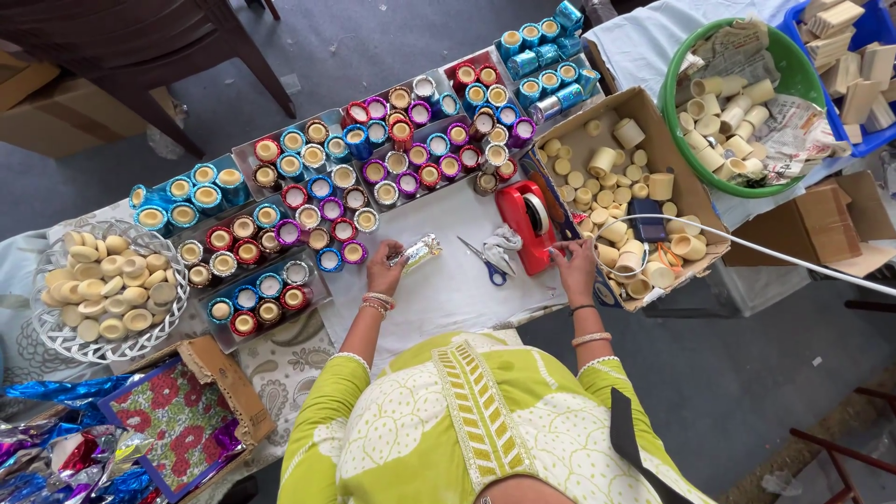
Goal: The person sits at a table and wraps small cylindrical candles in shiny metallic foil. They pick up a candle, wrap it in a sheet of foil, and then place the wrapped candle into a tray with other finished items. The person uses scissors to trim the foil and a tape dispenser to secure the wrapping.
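Observation:
My left hand (pixel 385 272) is shut on a small cup wrapped in shiny silver foil (pixel 417 252), held just above the white paper sheet (pixel 448 289). My right hand (pixel 573 264) rests at the sheet's right edge, fingertips by the red tape dispenser (pixel 525 224) and the edge of a cardboard box (pixel 693 191) of plain cream cups. Whether it pinches a bit of tape is too small to tell. Blue-handled scissors (pixel 487 262) lie between my hands.
Trays of several foil-wrapped cups in blue, red, purple and gold (pixel 373 168) fill the table's far side. A white basket of cream discs (pixel 103 289) sits left, a green tub of plain cups (pixel 747 103) right, foil sheets (pixel 56 448) lower left. A white cord (pixel 793 261) crosses right.

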